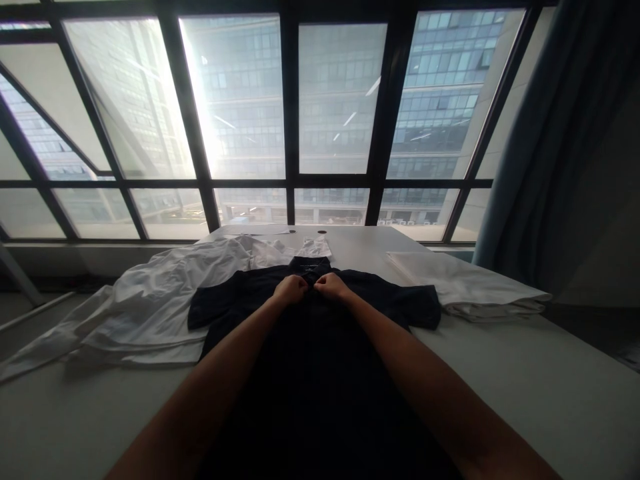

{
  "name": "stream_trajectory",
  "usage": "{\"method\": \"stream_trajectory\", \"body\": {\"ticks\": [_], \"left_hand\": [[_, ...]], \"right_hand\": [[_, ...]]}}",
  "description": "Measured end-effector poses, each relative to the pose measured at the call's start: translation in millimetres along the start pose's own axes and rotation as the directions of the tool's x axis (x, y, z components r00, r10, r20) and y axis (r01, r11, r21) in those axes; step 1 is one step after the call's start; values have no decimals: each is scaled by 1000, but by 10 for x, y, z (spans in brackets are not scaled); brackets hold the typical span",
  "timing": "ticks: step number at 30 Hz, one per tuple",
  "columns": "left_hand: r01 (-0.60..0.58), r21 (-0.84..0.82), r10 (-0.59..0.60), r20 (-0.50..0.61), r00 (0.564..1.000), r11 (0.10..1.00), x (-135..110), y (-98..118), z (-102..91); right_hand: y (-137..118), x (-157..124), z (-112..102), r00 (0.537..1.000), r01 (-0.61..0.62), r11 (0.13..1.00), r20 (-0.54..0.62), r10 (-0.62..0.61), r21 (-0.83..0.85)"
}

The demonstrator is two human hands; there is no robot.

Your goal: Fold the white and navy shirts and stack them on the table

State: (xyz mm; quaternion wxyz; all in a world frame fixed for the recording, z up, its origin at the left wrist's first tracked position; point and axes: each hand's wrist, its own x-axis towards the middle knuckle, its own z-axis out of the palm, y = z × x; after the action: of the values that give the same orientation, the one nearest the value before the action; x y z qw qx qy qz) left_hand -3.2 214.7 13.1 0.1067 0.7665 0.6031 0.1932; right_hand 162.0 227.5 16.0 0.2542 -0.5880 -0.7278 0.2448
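- The place looked like an office room in a larger commercial building.
- Beyond the left hand (291, 289) and right hand (331, 286) stood a dark-framed window wall (291, 100), with a tilted-open pane (55, 100) far to the left hand's left.
- Outside, beyond both hands, rose a multi-storey glazed building (440, 87).
- Strip-light reflections (350, 119) showed in panes above the hands.
- A broad white table (525, 400) extended beneath and past the hands.
- A blue-grey curtain (530, 133) hung well right of the right hand.
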Motion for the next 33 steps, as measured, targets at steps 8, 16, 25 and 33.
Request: {"method": "stream_trajectory", "body": {"ticks": [8, 16, 25, 33], "left_hand": [[38, -100, -45, -68, 997, 994, -31, -18, 51], [195, -541, -262, -49, 964, 818, 14, -7, 124], [196, -589, -286, -62, 956, 784, 34, -48, 199], [159, -522, -262, -129, 956, 838, -50, 54, 147]], "right_hand": [[29, -51, 16, 992, -125, 910, 55, 112, 396], [-48, -89, 69, 995, -94, 841, 28, 93, 533], [82, -67, 142, 977, 174, 960, -160, -141, 217], [102, -74, 139, 955, 273, 937, -179, -237, 218]]}}
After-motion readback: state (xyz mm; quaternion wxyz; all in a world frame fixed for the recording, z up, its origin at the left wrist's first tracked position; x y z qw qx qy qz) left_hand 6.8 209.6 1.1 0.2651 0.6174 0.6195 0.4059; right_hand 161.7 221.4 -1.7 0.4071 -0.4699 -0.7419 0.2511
